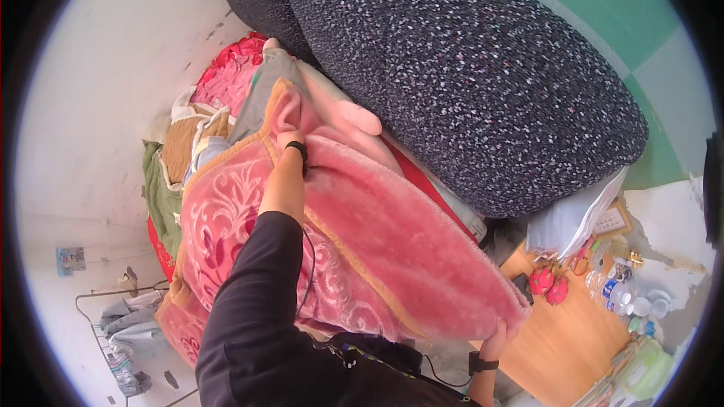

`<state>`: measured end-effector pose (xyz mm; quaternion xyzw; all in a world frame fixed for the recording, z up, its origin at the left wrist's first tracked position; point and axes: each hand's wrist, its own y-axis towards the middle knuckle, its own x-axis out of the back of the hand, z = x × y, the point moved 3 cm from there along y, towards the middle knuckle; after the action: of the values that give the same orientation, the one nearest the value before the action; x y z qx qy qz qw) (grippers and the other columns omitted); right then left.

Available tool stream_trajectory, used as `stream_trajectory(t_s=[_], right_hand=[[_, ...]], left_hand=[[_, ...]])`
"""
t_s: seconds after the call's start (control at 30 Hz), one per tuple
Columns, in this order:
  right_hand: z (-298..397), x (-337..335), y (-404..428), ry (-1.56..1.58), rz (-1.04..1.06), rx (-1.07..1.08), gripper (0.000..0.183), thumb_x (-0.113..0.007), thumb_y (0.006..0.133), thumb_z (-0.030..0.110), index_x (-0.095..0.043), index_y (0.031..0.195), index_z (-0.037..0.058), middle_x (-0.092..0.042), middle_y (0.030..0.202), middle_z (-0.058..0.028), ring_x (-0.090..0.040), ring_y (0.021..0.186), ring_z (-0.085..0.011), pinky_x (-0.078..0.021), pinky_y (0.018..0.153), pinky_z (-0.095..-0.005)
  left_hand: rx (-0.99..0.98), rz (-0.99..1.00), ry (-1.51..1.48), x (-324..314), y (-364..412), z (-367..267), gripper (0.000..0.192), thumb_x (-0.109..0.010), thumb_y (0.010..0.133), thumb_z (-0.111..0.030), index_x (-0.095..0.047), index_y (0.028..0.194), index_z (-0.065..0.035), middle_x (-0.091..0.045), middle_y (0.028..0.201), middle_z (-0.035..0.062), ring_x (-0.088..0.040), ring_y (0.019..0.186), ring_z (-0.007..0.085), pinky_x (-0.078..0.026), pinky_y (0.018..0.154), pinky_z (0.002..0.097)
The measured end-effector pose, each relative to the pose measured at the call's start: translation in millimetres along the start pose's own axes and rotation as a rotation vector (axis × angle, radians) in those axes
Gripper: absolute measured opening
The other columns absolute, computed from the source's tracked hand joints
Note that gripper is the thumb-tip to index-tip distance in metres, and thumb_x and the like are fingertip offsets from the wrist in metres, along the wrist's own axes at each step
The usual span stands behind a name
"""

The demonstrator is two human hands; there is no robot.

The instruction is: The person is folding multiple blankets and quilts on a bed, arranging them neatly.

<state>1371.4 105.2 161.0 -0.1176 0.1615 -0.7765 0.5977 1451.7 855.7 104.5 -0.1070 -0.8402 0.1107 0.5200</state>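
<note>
A thick pink plush blanket [362,209] with orange edging and a raised floral pattern is spread across the middle, partly lifted and folded. My left hand [291,138] grips its edge near the top, a black band on the wrist. My right hand [495,334] pinches the blanket's far right corner and also wears a dark wrist device. Beneath the blanket show a grey cloth [263,90], a paler pink piece with a rounded flap [362,118] and red fabric [418,175].
A large dark speckled fabric-covered bulk [464,79] stands beyond. Left lie brown quilted cloth [184,144] and green cloth [161,198]. A wooden table [560,339] at right carries dragon fruits [541,280], plastic bottles [613,294] and bags. Clothes hang on a rack [93,296].
</note>
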Motion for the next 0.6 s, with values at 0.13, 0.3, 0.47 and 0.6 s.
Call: stream_trajectory(t_s=[0.13, 0.3, 0.47, 0.6], right_hand=[[0.2, -11.0, 3.3, 0.006, 0.096, 0.024, 0.047, -0.056, 0.084, 0.003, -0.049, 0.13, -0.0075, -0.057, 0.126, -0.0133, -0.055, 0.114, -0.0219, -0.0418, 0.099, -0.0337], [7.0, -17.9, -7.1, 0.043, 0.079, 0.076, 0.047, -0.055, 0.083, 0.002, -0.05, 0.129, -0.0069, -0.058, 0.125, -0.013, -0.056, 0.113, -0.0221, -0.0418, 0.099, -0.0339], [7.7, -10.6, -23.9, 0.042, -0.001, 0.055, 0.05, -0.056, 0.081, 0.002, -0.049, 0.13, -0.0059, -0.057, 0.127, -0.0141, -0.055, 0.114, -0.0228, -0.0412, 0.1, -0.0346], [0.6, -0.9, -32.0, -0.005, -0.035, 0.132, 0.05, -0.058, 0.081, 0.003, -0.05, 0.13, -0.0056, -0.058, 0.125, -0.0156, -0.055, 0.114, -0.024, -0.0414, 0.101, -0.0358]], left_hand=[[-0.056, -0.044, -0.024, 26.5, 16.6, 5.3, 0.045, -0.065, 0.081, -0.031, -0.067, 0.113, 0.0013, -0.067, 0.114, 0.0203, -0.062, 0.114, 0.0251, -0.047, 0.096, 0.0347], [-0.143, -0.042, 0.056, -12.4, -14.5, -55.3, 0.088, -0.069, 0.077, -0.048, -0.037, 0.14, 0.0046, -0.052, 0.133, 0.0267, -0.051, 0.125, 0.0379, -0.039, 0.104, 0.0444], [0.109, -0.329, 0.241, -65.4, -46.0, -70.0, 0.1, -0.068, 0.076, -0.056, -0.025, 0.143, 0.0049, -0.042, 0.141, 0.0301, -0.048, 0.126, 0.0483, -0.042, 0.1, 0.0535], [-0.04, -0.195, 0.238, -66.8, -34.5, -38.1, 0.075, -0.058, 0.083, -0.052, -0.038, 0.135, -0.0006, -0.048, 0.135, 0.0315, -0.053, 0.123, 0.0447, -0.05, 0.093, 0.0496]])
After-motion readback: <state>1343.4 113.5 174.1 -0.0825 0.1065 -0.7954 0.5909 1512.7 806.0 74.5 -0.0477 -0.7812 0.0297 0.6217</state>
